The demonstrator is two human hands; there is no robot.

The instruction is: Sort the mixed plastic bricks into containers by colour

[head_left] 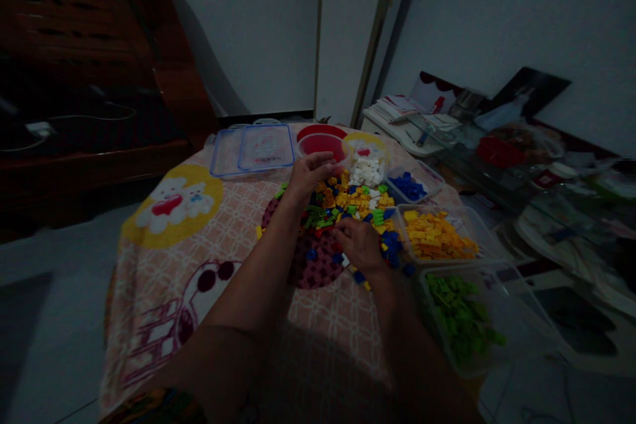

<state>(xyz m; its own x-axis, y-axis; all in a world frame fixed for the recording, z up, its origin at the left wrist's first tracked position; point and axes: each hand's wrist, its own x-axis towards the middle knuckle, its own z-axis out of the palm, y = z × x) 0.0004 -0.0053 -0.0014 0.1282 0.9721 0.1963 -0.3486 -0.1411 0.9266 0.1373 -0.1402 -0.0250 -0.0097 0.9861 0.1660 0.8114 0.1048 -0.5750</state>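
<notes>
Mixed toy building bricks (348,200) in yellow, green, blue, red and white lie in a loose pile on the table. My left hand (309,175) is over the near rim of a clear round tub (322,139), fingers stretched out and apart, and I make out nothing held in them. Low over the near side of the pile, my right hand (358,245) has its fingers curled and pinched together. Whatever they hold, if anything, is hidden. White bricks (368,171) are heaped just right of the tub.
Along the right stand clear boxes with blue bricks (408,185), yellow bricks (438,235) and green bricks (462,318). A blue-edged clear lid (265,148) lies at the back left. A patterned cloth (318,344) covers the table. Beyond it, a cluttered glass shelf (457,152) stands right.
</notes>
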